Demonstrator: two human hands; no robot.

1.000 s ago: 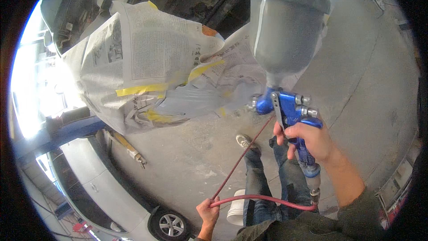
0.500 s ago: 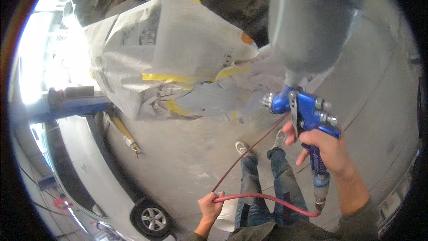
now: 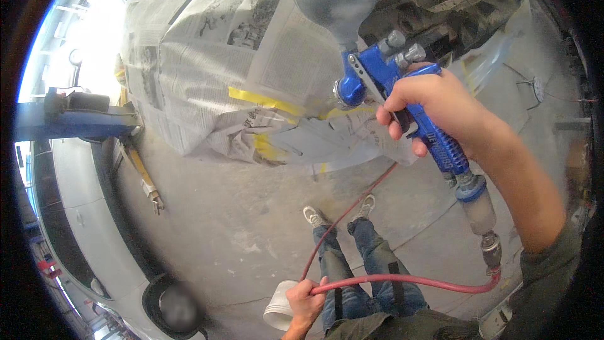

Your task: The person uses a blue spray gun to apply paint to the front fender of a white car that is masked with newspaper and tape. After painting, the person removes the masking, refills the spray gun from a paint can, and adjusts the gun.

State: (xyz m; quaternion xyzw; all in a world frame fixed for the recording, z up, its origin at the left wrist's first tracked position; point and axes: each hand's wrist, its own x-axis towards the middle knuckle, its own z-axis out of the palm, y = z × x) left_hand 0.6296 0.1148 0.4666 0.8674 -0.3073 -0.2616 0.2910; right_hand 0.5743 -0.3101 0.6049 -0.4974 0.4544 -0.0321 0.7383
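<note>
- Blue spray gun (image 3: 434, 141), gripped by the handle in the person's right hand (image 3: 450, 104), fingers curled at the silver trigger (image 3: 366, 77); whether it's squeezed, I can't tell.
- Left hand (image 3: 306, 305), low by the legs, is closed round a red hose (image 3: 402, 281).
- That hose loops up to the bottom end of the gun; past the left hand it runs on between the shoes.
- A grey cup (image 3: 333, 0) sits on top of the gun, and the nozzle faces left, in front of the papered part.
- Newspaper sheets (image 3: 207, 56) cover that part, held with strips of yellow tape (image 3: 264, 99).
- A white bucket (image 3: 277, 307) shows just beside the left hand, partly hidden by it.
- Jeans (image 3: 377, 255) and pale shoes (image 3: 314, 216) stand on the grey concrete floor (image 3: 233, 214).
- Over to the left, a silver car (image 3: 88, 214) is parked below a blue beam (image 3: 75, 123).
</note>
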